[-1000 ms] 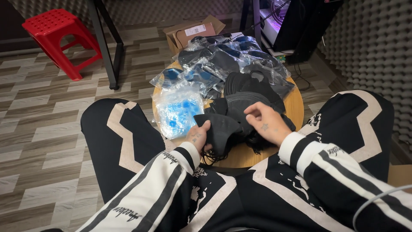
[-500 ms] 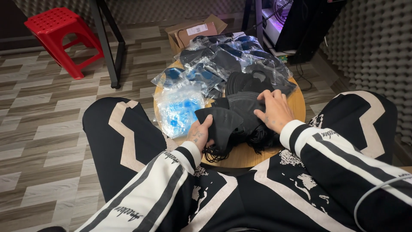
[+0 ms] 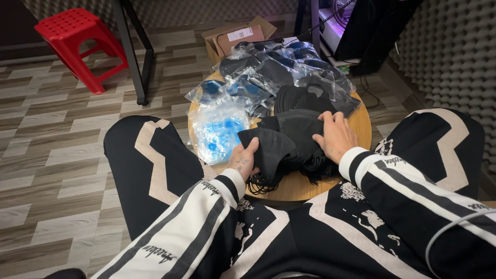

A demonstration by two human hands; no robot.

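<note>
Head | left hand [image 3: 243, 161] pinches black mask pile [image 3: 289, 139] | right hand [image 3: 336, 137] spread flat on it

Two hands, one round wooden table [image 3: 356, 129], one red stool [image 3: 77, 36], one cardboard box [image 3: 232, 39], one blue-filled bag [image 3: 219, 132]

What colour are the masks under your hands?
Black masks, clearest in the head view.

bagged masks [image 3: 268, 77] crowding table [image 3: 361, 124], floor [image 3: 62, 155] open
</note>
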